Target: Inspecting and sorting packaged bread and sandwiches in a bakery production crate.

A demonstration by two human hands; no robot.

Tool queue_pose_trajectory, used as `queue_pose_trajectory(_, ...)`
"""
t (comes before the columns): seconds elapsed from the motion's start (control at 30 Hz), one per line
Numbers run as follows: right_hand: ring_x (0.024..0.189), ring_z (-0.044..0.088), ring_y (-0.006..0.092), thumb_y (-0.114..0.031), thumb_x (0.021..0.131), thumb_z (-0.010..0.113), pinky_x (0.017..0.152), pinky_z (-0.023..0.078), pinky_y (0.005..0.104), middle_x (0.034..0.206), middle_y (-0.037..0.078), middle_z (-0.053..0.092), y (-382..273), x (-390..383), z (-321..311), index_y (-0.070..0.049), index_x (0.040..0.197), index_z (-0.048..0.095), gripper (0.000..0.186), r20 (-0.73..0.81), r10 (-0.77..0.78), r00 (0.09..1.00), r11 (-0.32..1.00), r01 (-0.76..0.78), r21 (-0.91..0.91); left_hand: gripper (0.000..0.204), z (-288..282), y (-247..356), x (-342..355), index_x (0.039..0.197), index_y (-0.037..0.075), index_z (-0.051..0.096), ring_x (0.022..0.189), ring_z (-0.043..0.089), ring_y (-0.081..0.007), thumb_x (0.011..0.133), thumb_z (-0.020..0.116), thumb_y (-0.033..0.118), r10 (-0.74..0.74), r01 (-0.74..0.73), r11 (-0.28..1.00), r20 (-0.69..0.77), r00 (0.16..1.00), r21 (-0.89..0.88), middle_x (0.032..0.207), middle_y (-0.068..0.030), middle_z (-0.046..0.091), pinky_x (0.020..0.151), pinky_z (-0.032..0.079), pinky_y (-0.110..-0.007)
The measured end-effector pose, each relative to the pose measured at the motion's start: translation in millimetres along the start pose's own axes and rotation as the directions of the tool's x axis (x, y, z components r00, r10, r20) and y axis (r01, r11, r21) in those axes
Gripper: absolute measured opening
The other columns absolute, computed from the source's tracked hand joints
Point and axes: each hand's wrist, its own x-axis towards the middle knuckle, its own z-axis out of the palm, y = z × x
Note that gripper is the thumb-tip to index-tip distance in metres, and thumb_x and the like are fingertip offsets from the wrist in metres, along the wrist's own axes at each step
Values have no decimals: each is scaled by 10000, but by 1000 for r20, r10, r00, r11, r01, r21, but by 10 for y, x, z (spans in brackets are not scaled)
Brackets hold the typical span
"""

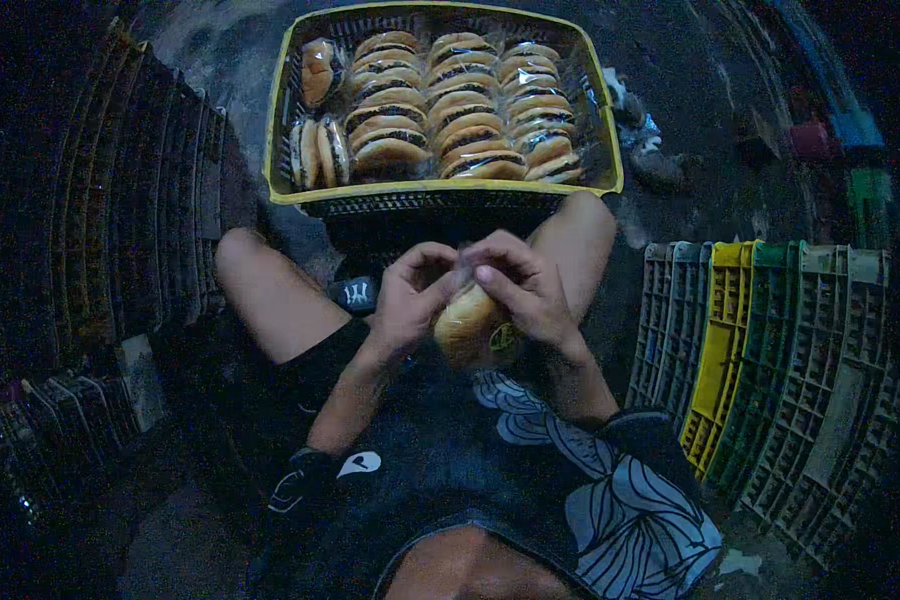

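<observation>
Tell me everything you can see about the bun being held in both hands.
The bun is round, golden-brown and smooth-topped, in a clear plastic wrapper that gathers above it. It sits over the person's lap, below the yellow-rimmed crate. The left hand and right hand cup its sides, with fingers pinching the wrapper's top. Any filling is hidden.

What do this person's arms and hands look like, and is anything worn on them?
Both the left hand and the right hand are bare: no gloves, and no rings or watch that this dim view shows. The forearms are uncovered too, with no sleeves reaching them. Fingers are slender, nails short.
</observation>
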Motion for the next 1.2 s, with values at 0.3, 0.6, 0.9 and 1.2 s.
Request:
queue_pose_trajectory(0.3, 775, 526, 283, -33, 670, 569, 695, 423, 358, 811, 127, 536, -42, 125, 8, -2, 852, 531, 188, 81, -176, 981, 786, 189, -589, 303, 31, 176, -44, 1036, 0, 402, 744, 534, -118, 770, 544, 35, 135, -99, 949, -102, 986, 301, 817, -80, 542, 655, 446, -235)
queue_pose_trajectory(0.6, 831, 466, 311, -81, 683, 543, 706, 418, 382, 842, 144, 495, 397, -338, 27, -18, 897, 514, 225, 66, 94, 993, 669, -14, -743, 165, -381, -650, -101, 853, 7, 551, 761, 470, -126, 793, 497, 151, -573, 561, 819, 125, 810, 120, 814, -37, 505, 692, 376, -250)
queue_pose_trajectory(0.9, 789, 506, 259, -255, 790, 518, 695, 421, 350, 861, 171, 507, 586, -520, -262, 55, 1012, 434, 391, -448, 190, 874, 933, -302, -194, 230, 470, -675, 116, 853, -24, 532, 787, 512, -212, 832, 462, 194, 186, -141, 848, -37, 982, 511, 837, -115, 525, 706, 402, -276)
queue_pose_trajectory(1.2, 744, 516, 290, -350, 840, 352, 670, 408, 356, 869, 200, 545, 2274, -640, -2123, 36, 981, 475, 428, -844, -87, 530, 557, -676, -482, 220, 503, -486, 584, 813, -25, 542, 753, 508, -163, 829, 468, 181, 302, -168, 896, -284, 910, 412, 805, -92, 526, 678, 402, -257)
